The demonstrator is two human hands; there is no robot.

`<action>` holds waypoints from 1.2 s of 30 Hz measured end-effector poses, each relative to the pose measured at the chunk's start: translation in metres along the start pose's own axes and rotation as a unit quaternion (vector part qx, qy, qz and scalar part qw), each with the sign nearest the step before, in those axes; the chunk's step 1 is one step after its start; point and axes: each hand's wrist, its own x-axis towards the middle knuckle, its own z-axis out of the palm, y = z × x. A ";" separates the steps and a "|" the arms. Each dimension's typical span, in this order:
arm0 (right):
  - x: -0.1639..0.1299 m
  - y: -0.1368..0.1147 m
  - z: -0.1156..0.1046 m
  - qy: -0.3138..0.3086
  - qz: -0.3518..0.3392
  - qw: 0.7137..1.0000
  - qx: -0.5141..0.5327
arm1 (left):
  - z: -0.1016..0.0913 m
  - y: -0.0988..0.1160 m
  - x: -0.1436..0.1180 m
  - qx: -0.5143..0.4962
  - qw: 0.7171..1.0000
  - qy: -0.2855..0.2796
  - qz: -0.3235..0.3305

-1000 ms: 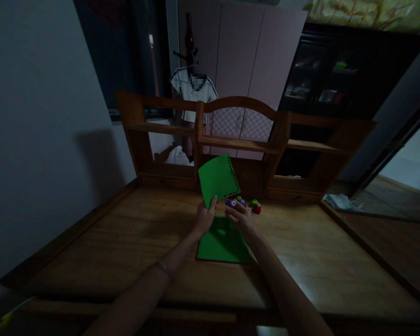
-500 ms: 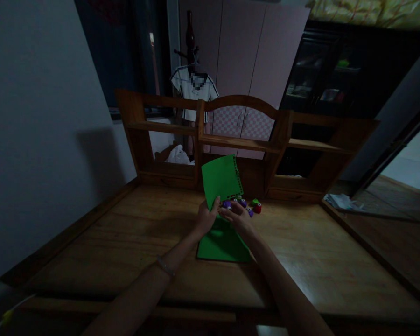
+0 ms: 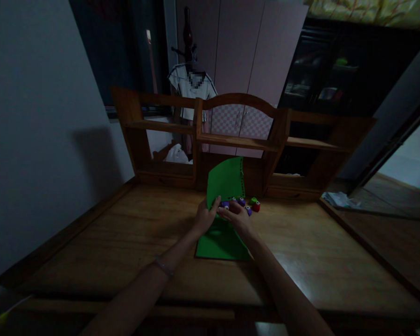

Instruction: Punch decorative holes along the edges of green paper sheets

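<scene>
My left hand pinches the lower left of a raised green paper sheet. Small dark marks run along that sheet's right and lower edges. At the sheet's lower edge, my right hand closes its fingers around a small purple craft punch, partly hidden by the fingers. Beneath both hands a second green sheet lies flat on the table. Just past my right hand stand other small punches: a purple punch, a red punch and a green punch, with more partly hidden.
The wooden table has a shelf unit along its back edge. A wall rises at the left. Behind the shelves are a shirt on a hanger and a pink wardrobe. Papers lie beyond the right edge.
The raised green sheet has bent and its top has swung slightly to the right. Both hands keep nearly the same grip and place.
</scene>
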 end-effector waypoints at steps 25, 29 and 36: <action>-0.003 -0.010 0.000 -0.013 -0.015 1.000 -0.008 | -0.001 -0.002 0.001 0.013 1.000 -0.012 0.022; -0.001 -0.008 -0.001 -0.005 -0.012 1.000 -0.015 | -0.001 0.001 0.001 0.026 0.999 -0.007 0.027; -0.001 -0.007 -0.003 -0.017 -0.016 0.999 -0.032 | -0.004 0.005 0.001 0.045 0.998 -0.011 0.044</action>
